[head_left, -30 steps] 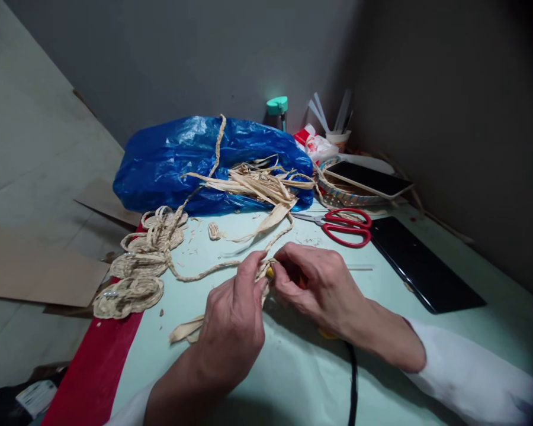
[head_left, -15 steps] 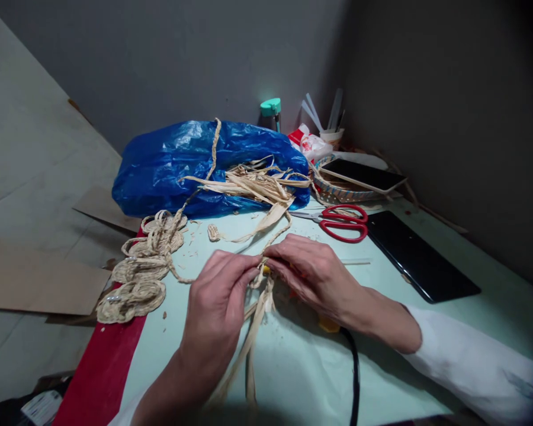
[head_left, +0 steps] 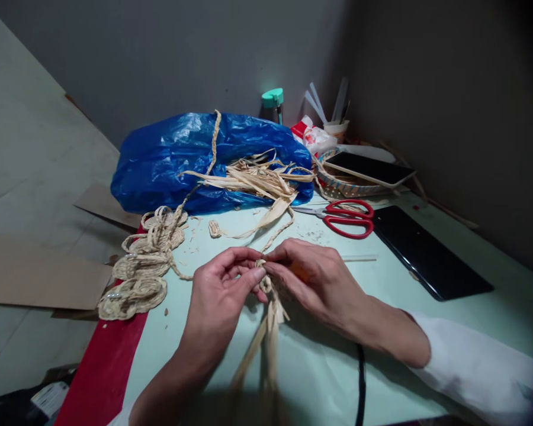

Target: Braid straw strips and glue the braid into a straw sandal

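A small coil of braided straw cord [head_left: 265, 284] sits between my two hands above the table, loose flat strands [head_left: 273, 319] hanging below it. My left hand [head_left: 220, 290] pinches the coil's left side between thumb and fingers. From the right, my right hand [head_left: 322, 281] closes its fingertips on the top of the same cord. Behind the right hand, mostly hidden, is an orange tool [head_left: 299, 271] that looks like a glue gun; a clear stick [head_left: 359, 258] and a black cable [head_left: 361, 384] show near it. The braid runs back toward a straw bundle [head_left: 262, 180].
A blue plastic bag [head_left: 160, 160] lies at the back. Finished-looking braided loops [head_left: 135, 296] line the left edge. Red-handled scissors [head_left: 349, 228], a black tablet-like slab [head_left: 430, 254] and a basket [head_left: 342, 186] carrying a phone [head_left: 373, 168] stand right. A lidded bottle [head_left: 272, 106] is behind.
The fingers of my left hand have shifted on the coil, which has turned to show its loop. The yellow tip beside it is now out of sight. The view has shifted slightly.
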A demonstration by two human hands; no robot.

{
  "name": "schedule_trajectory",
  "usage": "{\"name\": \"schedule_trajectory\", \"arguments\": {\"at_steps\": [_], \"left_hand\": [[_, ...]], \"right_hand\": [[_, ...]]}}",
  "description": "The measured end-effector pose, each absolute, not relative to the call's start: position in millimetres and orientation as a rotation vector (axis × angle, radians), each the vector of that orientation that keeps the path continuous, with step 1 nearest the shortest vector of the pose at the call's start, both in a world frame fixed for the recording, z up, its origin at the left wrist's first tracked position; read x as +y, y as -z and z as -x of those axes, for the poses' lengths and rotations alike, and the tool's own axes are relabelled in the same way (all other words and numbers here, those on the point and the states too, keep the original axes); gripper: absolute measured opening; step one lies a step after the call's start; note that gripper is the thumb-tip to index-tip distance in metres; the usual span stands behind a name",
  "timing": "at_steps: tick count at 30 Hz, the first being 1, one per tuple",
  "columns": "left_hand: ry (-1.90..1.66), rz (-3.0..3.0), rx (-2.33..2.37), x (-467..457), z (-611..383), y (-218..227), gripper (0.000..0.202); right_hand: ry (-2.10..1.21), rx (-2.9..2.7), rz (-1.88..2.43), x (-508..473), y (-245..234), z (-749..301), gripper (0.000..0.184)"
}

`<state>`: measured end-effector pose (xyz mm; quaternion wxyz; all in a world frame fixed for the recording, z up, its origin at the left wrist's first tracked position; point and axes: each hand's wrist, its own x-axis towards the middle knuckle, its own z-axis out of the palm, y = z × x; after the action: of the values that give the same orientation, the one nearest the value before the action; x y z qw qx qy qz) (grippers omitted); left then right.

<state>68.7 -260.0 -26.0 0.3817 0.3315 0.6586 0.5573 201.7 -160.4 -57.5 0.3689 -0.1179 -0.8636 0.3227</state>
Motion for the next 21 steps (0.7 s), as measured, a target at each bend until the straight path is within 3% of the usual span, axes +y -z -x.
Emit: {"name": "schedule_trajectory", "arguments": {"at_steps": [8,15,21], "left_hand": [[-1.543,-0.776,1.683,-262,-73,33,0.012],[-1.657,-0.77,1.712,-263,-76,35,0.014],[-1.718,-0.763,1.677,-263,-75,46,0.01]], "right_hand": [[-0.816,-2.276,0.282,-168,53,-202,0.014],[-0.864,-2.201,0.322,-174,57,-198,0.008],[-0.937,-2.081,0.271,-175,66,-196,0.017]]}}
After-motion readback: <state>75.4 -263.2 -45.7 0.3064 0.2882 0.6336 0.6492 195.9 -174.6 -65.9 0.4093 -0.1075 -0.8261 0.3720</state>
